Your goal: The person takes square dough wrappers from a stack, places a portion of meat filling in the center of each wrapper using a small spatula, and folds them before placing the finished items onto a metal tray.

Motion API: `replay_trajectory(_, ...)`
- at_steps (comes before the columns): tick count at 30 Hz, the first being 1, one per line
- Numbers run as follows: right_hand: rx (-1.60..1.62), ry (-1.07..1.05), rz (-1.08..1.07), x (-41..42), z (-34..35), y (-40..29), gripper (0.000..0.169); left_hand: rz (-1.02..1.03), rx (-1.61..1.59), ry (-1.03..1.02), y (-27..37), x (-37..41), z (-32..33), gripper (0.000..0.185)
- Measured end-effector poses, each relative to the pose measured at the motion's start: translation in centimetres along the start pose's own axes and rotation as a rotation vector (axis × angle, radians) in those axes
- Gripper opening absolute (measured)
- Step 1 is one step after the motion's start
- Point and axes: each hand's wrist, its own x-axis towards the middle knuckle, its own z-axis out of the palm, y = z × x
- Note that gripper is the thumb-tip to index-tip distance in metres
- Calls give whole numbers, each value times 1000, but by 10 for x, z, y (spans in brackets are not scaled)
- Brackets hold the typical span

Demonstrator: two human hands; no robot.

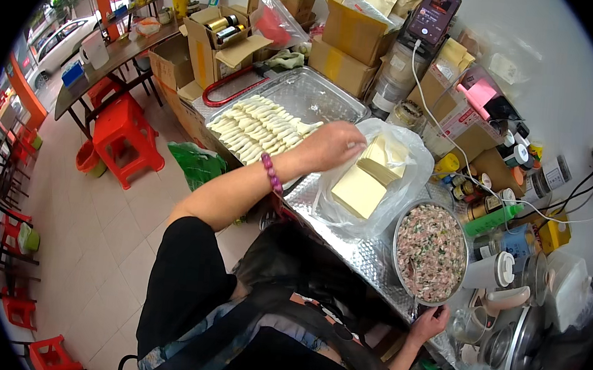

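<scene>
My left hand (335, 145), with a beaded bracelet on the wrist, hovers between a metal tray (330, 101) and a plastic bag (415, 153). Its fingers are bent together; whether they pinch anything is unclear. Rows of folded dumplings (261, 129) lie on the tray's near left part. Stacks of square dough wrappers (360, 191) sit on the open bag. To the right stands a round metal bowl (396, 246) full of minced meat filling with green bits (431, 252). My right hand (428, 323) is at the bowl's near edge, by a metal utensil handle (415, 307); its grip is partly hidden.
Cardboard boxes (339, 64) stand behind the tray, beside a propped phone (434, 14) with a white cable. Jars, a green bottle (493, 219) and a white tumbler (490, 270) crowd the right side. Red plastic stools (124, 133) stand on the floor at left.
</scene>
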Motion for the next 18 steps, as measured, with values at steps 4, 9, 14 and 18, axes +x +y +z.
replay_trajectory(4, -30, -13, 15, -1, -1, 4, 13, 23, -178, -287, 43, -7, -6, 17)
replay_trajectory(9, -60, -36, 13, -1, -2, 5, 15, 110, -107, -541, 53, -16, 1, 30)
replay_trajectory(14, -68, -16, 25, -2, 0, 7, 15, 77, -118, -571, 46, -11, 9, 33)
replay_trajectory(18, -78, -15, 20, -2, -2, 3, 15, 87, -97, -538, 49, -10, 9, 27)
